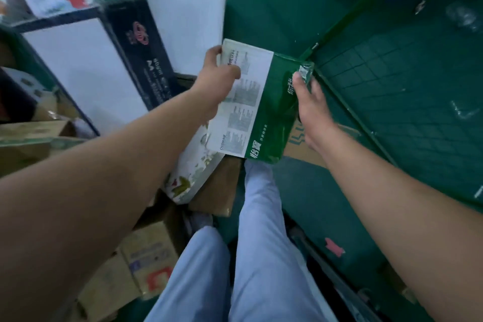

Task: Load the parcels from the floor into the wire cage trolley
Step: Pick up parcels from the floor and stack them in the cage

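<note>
Head view. The landmark is the green and white pack, held in the air above the floor.

1. Left hand: grips the white far-left corner of the pack. The thumb lies on the printed face; the fingers curl round the edge and are hidden behind it.
2. Right hand: grips the green right side of the pack. The thumb presses the top face near the far right corner; the fingers wrap under the edge and only partly show.
3. Position of the pack: between both hands, above the person's leg, with its far right corner touching or just short of the green frame rail of the wire cage trolley. Contact cannot be confirmed.
4. Long axis: runs away from the person, roughly parallel to the trolley rail.
5. Relation that governs the next move, as a judgement: the trolley mesh lies to the right of the pack, so the load must travel rightward over the rail. The right hand is nearer the trolley and would lead.
6. To the left of the pack: a dark box, white boxes, a leaf-print pack and brown cartons remain on the floor.

Limits of view: the underside of the pack is hidden, the print is blurred, and the trolley is cut off at the right frame edge. Clear objects on the mesh cannot be identified.
</note>
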